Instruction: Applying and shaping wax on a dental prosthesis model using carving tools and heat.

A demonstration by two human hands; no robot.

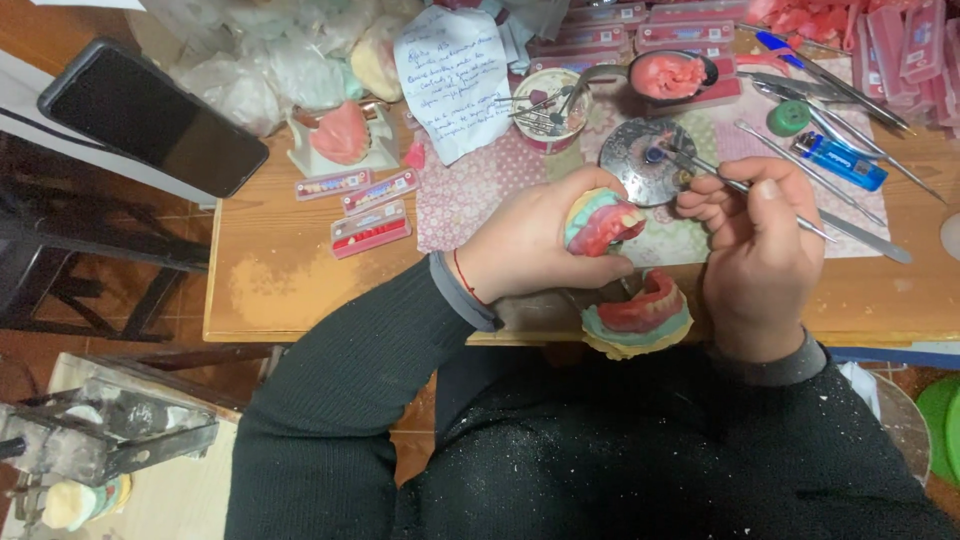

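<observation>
A: What sits at the centre?

B: A dental cast (603, 222), pale green plaster with a pink waxy arch on top, lumpy and horseshoe-shaped. The left hand (530, 245) is curled tight round it, above the table's near edge.

A: And the other hand?

B: The right hand (757, 250), at three o'clock from the cast, is closed on a thin metal instrument (745, 189); its tip points to eleven o'clock and rests on a round metal dish (642, 160).

A: Any more casts?

B: A second cast (640, 318) at five o'clock, same green base and pink rim, lying at the edge of the wooden table (300, 290). A third, white with a pink mound (340, 135), lies at ten o'clock.

A: Further out?

B: Three flat cards of false teeth (370, 215) at nine o'clock, a black phone (150, 115) beyond them, a handwritten note (455, 75) at eleven o'clock, a blue lighter (840, 160) at two o'clock
</observation>
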